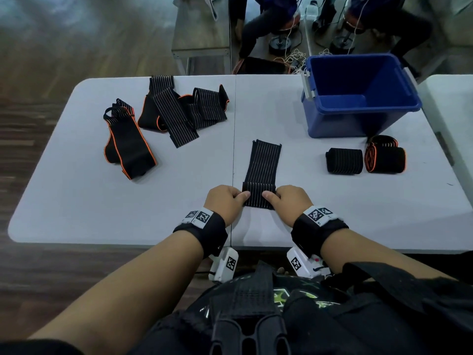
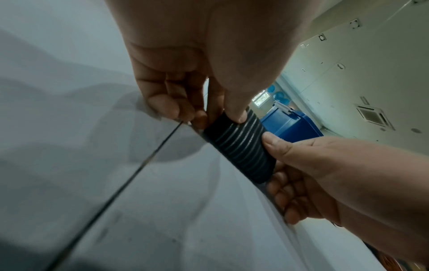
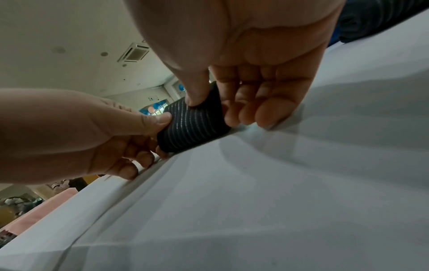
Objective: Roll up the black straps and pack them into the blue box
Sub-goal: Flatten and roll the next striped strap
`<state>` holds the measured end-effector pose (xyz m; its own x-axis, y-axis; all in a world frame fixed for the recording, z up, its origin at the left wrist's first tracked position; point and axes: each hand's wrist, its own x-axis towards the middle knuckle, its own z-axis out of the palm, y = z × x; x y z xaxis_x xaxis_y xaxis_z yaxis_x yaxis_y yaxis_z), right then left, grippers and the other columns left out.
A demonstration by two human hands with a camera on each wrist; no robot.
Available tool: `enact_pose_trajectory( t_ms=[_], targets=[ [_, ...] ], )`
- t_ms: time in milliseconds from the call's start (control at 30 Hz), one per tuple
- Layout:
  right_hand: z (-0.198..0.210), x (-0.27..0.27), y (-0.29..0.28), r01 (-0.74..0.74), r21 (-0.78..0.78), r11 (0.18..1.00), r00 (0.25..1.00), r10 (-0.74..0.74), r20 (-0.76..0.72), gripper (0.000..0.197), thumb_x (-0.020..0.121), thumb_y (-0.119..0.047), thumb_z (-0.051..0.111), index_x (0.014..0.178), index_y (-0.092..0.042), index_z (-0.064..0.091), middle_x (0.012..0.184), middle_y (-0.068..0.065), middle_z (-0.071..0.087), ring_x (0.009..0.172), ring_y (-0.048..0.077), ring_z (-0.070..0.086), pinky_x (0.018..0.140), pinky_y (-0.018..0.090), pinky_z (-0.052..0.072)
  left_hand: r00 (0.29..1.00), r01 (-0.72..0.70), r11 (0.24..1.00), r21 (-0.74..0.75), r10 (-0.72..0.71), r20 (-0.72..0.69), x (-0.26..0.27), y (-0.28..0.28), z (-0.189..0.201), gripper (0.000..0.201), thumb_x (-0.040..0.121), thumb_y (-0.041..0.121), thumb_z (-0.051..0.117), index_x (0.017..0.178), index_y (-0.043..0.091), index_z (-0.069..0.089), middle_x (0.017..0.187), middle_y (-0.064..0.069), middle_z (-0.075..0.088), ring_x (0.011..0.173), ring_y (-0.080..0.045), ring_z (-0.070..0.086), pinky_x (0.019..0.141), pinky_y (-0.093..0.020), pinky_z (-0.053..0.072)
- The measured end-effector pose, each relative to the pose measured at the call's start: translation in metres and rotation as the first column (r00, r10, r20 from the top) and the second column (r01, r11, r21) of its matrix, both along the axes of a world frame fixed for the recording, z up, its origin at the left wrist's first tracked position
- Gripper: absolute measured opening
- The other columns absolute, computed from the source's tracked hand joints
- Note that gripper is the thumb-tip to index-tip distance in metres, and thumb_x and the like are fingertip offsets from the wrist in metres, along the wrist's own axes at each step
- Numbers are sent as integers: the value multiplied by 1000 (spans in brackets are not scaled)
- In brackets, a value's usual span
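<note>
A black strap with thin white stripes lies flat on the white table, its near end wound into a small roll. My left hand pinches the roll's left end, thumb on top and fingers curled beneath. My right hand pinches the right end the same way. The blue box stands open at the back right, nothing visible inside. Two finished rolls lie in front of it.
Loose unrolled straps with orange edging lie at the back left: one by itself, a heap of several. A seam runs down the table's middle. Beyond the far edge are another table, cables and seated people.
</note>
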<state>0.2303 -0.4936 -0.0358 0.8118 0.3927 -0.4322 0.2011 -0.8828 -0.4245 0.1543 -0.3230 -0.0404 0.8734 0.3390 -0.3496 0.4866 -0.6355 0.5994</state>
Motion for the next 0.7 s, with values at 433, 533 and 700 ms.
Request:
enact_pose_trajectory(
  t_ms=[433,533,700],
  targets=[
    [3,-4,1,193,257,947,981,-188,-45,34,95,-21,60,127,-19,46,89,6,70,87,21,65,79,31,49,969,-157,973,-168,185,164,-7,-2,-4,20,90,21,70,102,30,58,68,-1,71,72,-12,69,75,-30,56],
    [-1,-3,2,124,220,968,991,-131,18,31,96,-23,58,126,-21,48,89,6,69,86,23,65,80,35,53,983,-92,990,-107,107,146,-4,-1,-5,22,93,25,68,114,31,63,68,3,70,75,-10,68,84,-36,58],
    [-3,4,2,-6,128,992,1000,6,0,68,83,-39,74,141,-17,47,118,6,64,110,24,61,94,34,49,994,106,994,31,-107,24,-1,8,-3,75,76,47,82,143,30,52,93,5,73,93,-14,66,90,-34,54]
  ],
)
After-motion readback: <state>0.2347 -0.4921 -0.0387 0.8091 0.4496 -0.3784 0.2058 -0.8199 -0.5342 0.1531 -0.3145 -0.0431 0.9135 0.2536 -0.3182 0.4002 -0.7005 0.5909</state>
